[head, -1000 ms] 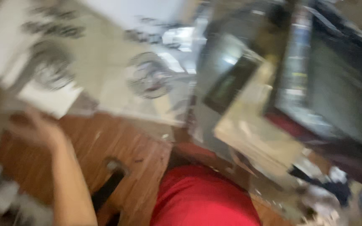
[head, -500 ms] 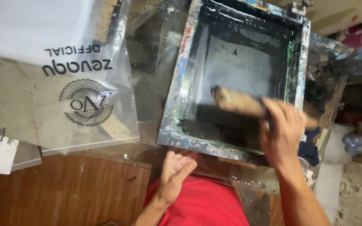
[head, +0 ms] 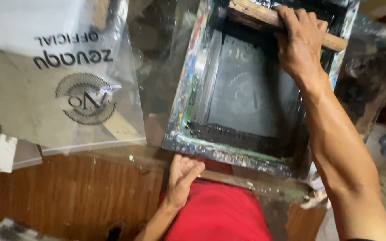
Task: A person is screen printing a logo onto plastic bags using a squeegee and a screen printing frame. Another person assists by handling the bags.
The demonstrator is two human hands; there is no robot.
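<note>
Clear plastic bags (head: pixel 74 96) with a round dark emblem lie flat on the left, overlapping. Below them shows a brown wooden surface (head: pixel 81 196), and a red garment (head: pixel 217 212) is near.

squeegee (head: pixel 264 18) blade hidden behind right hand (head: pixel 298 42), screen frame (head: pixel 193 96) top cropped

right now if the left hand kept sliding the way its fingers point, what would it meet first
The left hand points up and away from the body; its fingertips already sit at the near edge of the paint-crusted screen frame, so it would meet that frame first.
</note>
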